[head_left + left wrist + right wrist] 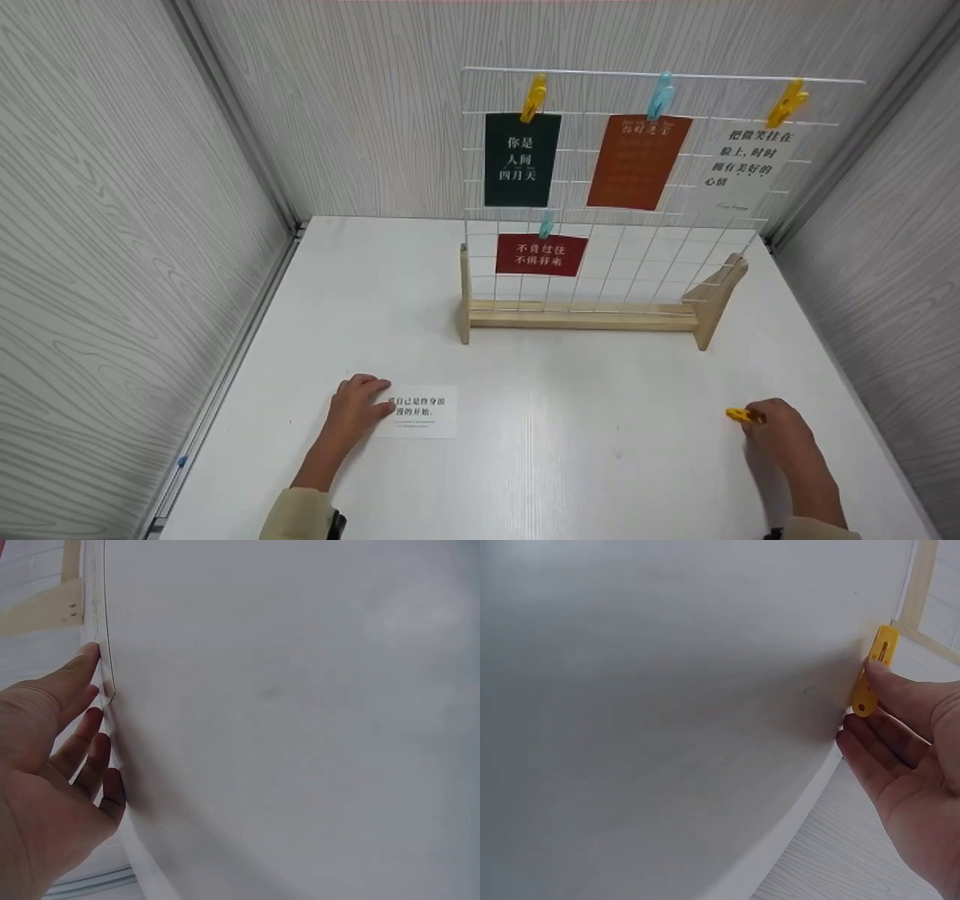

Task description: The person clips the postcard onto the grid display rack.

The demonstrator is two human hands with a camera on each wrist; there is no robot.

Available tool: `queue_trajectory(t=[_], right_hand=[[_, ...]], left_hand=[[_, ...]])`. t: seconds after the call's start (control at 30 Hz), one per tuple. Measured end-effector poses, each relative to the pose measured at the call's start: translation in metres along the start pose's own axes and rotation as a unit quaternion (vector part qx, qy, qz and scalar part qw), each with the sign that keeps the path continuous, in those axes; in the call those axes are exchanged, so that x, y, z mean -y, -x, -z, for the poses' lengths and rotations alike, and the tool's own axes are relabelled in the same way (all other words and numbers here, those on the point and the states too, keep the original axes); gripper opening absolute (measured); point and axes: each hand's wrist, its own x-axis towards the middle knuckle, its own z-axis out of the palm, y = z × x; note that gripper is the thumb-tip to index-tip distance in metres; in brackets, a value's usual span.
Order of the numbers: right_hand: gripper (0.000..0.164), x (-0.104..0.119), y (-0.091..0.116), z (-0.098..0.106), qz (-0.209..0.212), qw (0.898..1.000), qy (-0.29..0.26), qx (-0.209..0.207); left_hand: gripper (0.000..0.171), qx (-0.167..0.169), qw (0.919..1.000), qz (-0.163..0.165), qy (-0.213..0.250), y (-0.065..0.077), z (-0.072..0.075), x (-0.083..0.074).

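Note:
A white card (426, 427) with dark printed characters lies flat on the table, left of the middle. My left hand (355, 405) rests at its left end, the thumb over part of the print. Seen from the left wrist, the thumb tip touches the card near its corner and the other fingers are spread along the tabletop, loosely bent. Far to the right, my right hand (784, 431) pinches a yellow clothespin (741, 415) just at the table surface. In the right wrist view, the thumb presses on the clothespin (877, 671); the index fingertip is partly hidden behind it.
A white wire grid (626, 240) stands on a wooden base (585, 321) at the back. Yellow and light blue clothespins hold a dark green card (517, 191), an orange card (630, 180), a white card (739, 191) and a small red card (536, 268). Grey walls enclose the table.

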Motion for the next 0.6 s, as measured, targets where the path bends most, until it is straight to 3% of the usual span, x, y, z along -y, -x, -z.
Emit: queue_trajectory(t=[0.17,0.33,0.6], right_hand=[[0.04,0.0005,-0.0022,0.0008,-0.019,1.0,0.0,0.013],[0.041,0.0014,-0.0022,0.0008,-0.024,1.0,0.002,0.011],[0.042,0.0033,-0.001,0.0012,-0.035,0.999,-0.01,0.015]], left_hand=[[0.042,-0.003,1.0,0.001,0.004,-0.0001,-0.0016,0.0003],[0.048,-0.004,0.9996,-0.012,-0.024,-0.0023,-0.0021,-0.0003],[0.032,-0.005,0.9993,-0.026,-0.025,-0.0049,0.0003,-0.0028]])
